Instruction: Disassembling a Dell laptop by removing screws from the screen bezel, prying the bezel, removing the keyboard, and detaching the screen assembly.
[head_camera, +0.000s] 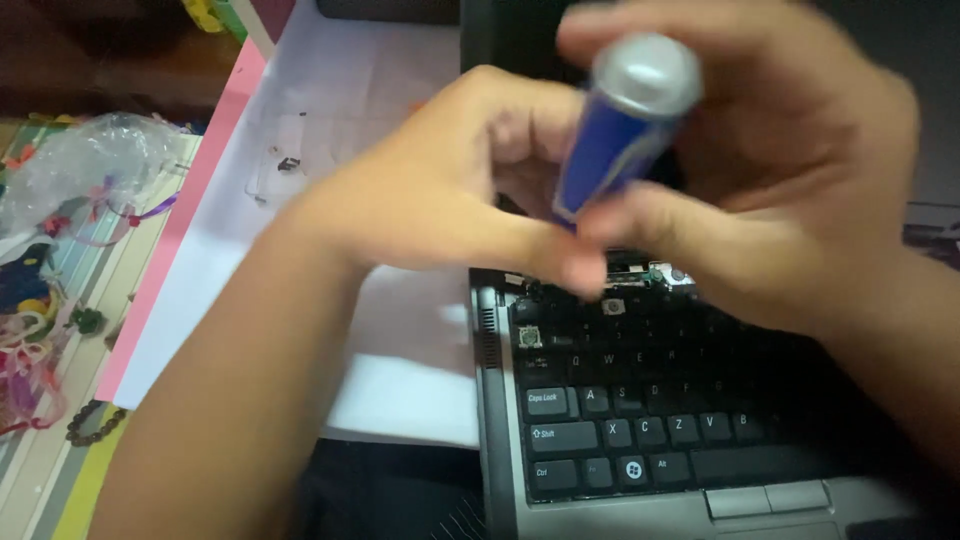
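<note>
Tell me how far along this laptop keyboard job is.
Done: some keycaps are already off the top-left of the laptop keyboard, baring two switches. In hand: both the left hand and right hand grip a blue silver-capped tool. Left: most keys remain seated.

1 head-worn camera, looking steeply down and very close in.

The view drops from the person's head onto the left hand (440, 195) and right hand (760, 170), which fill the upper middle of the picture, blurred by nearness. Below them lies the laptop keyboard (640, 410), its near edge toward the bottom of the picture and its right side cut off. White paper (340, 110) stretches up and left. There is only this 1 view, so nothing is shared.
</note>
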